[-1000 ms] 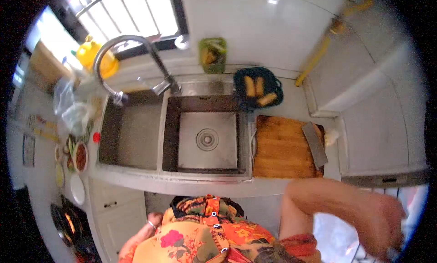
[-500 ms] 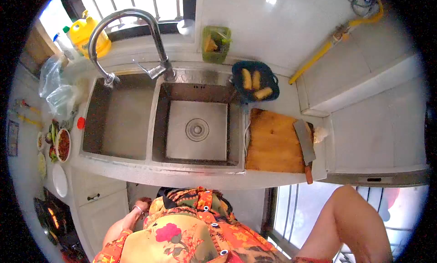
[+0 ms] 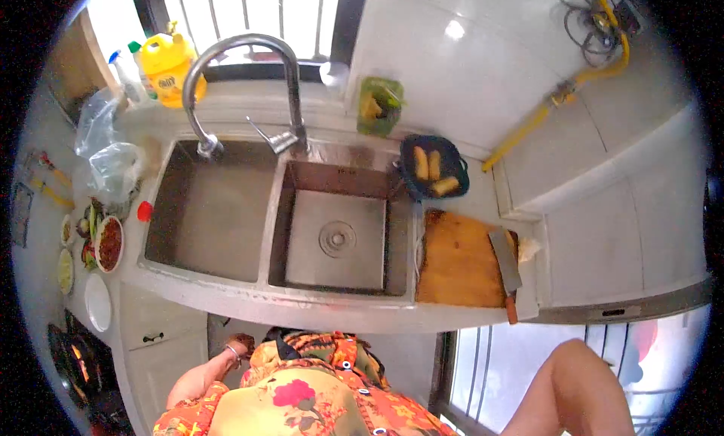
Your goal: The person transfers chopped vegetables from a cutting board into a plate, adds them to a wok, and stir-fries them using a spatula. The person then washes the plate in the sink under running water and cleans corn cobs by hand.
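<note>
My left hand (image 3: 241,345), with a ring-like band at the wrist, hangs low beside my flowered clothing, below the counter edge; its fingers are too small and partly hidden to read. My right arm is bent at the lower right, and my right hand is out of sight. A cleaver (image 3: 506,262) lies on the right side of a wooden cutting board (image 3: 460,259), its handle over the front edge. Behind the board, a dark blue basket (image 3: 455,155) holds three yellowish pieces. A green container (image 3: 380,108) with food stands against the wall.
A double sink (image 3: 269,210) with a tall curved faucet (image 3: 294,89) fills the middle. At the left are a yellow jug (image 3: 170,70), plastic bags (image 3: 109,168), a bowl of red food (image 3: 109,244), a white plate (image 3: 97,302) and a dark pan (image 3: 66,360) on the stove.
My right hand and forearm, seen earlier at the lower right, have gone out of view, leaving the bent arm. The cleaver's handle has come into sight. The camera view has shifted.
</note>
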A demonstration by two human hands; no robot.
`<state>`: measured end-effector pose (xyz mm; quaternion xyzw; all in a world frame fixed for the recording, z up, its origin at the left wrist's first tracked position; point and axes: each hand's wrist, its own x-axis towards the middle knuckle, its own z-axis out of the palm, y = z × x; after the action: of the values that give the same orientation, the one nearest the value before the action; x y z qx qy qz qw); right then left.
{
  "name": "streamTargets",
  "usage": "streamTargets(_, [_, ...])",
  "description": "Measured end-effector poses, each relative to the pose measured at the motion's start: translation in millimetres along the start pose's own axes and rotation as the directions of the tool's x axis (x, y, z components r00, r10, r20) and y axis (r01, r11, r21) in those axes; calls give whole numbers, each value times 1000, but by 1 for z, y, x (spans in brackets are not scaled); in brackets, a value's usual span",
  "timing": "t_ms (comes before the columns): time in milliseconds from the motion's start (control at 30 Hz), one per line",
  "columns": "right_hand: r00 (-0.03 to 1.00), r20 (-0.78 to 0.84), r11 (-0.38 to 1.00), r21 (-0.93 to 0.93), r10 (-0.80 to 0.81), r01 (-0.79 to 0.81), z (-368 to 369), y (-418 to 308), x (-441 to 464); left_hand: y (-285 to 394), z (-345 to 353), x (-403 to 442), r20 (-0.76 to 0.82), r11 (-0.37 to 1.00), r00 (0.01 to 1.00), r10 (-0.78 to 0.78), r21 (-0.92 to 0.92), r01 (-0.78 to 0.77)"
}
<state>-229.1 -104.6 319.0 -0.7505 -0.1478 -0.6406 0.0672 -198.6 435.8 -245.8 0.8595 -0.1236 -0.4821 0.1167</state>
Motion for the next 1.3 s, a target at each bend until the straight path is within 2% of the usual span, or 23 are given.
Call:
streamTargets(33, [1000,4,1000,-8,-2,2,2,-4,0,5,-9,7,10,987,997,-74,-141,74])
streamTargets(133, [1000,9,1000,-16,3,-3,5,-7,2,-2,-13,3,44,977,996,77,195,-84])
streamTargets(233, [1000,25,999,-34,-4,5,10,-12,8,-7,-6,11,122,839,966,227,479,-257])
streamTargets(267, [1000,21,999,-34,-8,8,12,-13,10,-9,-6,13,110,842,967,228,476,-253])
streamTargets(333, [1000,24,999,-46,-7,9,15,-15,12,-24,8,17,-165,841,933,320,503,-200])
streamTargets(367, [1000,30,999,-47,1,0,20,-15,13,-34,10,17,-162,844,936,314,499,-197])
streamTargets(400, [999,39,999,-53,-2,4,21,-16,15,-33,8,25,4,901,985,173,403,-159])
streamTargets(467, [999,33,998,-61,-10,12,27,-18,17,-30,6,32,162,948,986,39,307,-88])
streamTargets(500, [999,36,998,-62,-14,16,31,-20,19,-29,18,28,81,877,980,-182,-438,199])
streamTargets(533, [999,38,997,-68,-16,18,33,-21,21,-28,29,29,182,245,908,-377,-926,287])
streamTargets(667, [998,60,996,-84,-17,22,44,-22,27,-49,44,52,203,277,947,-250,-922,271])
streamTargets(700, [998,59,996,-86,-18,23,47,-23,28,-51,31,47,115,756,989,-96,-637,148])
streamTargets(733, [998,61,995,-97,-19,25,48,-24,27,-53,20,46,130,988,987,90,-140,-72])
streamTargets(767, [998,63,994,-105,-17,23,50,-21,27,-51,11,47,242,866,942,232,390,-313])
streamTargets(933, [999,39,992,-122,9,-4,49,-11,24,-66,11,34,117,893,964,240,363,-267])
streamTargets(1033, [998,-22,978,-198,62,-65,45,10,18,-72,19,23,-13,939,957,289,201,-280])
streamTargets(1067, [994,-32,964,-244,103,-107,46,22,11,-67,26,21,11,927,952,306,223,-301])
streamTargets(1100, [986,-37,942,-292,160,-164,47,36,0,-60,34,17,26,889,999,-25,-457,34])
streamTargets(1167, [915,95,853,-410,393,-324,55,72,-52,-60,39,8,201,453,966,-164,-854,255])
streamTargets(1200, [799,248,785,-484,547,-387,58,93,-91,-60,38,1,169,551,985,-38,-819,161])
streamTargets(1233, [512,451,682,-501,731,-533,61,104,-128,-55,37,-4,164,575,986,-38,-803,156])
streamTargets(1267, [536,564,765,-572,628,-295,36,157,-238,-45,39,-10,173,383,974,-143,-898,216])
streamTargets(1300, [304,578,653,-673,757,-348,19,166,-292,-34,45,-18,203,170,948,-245,-954,248])
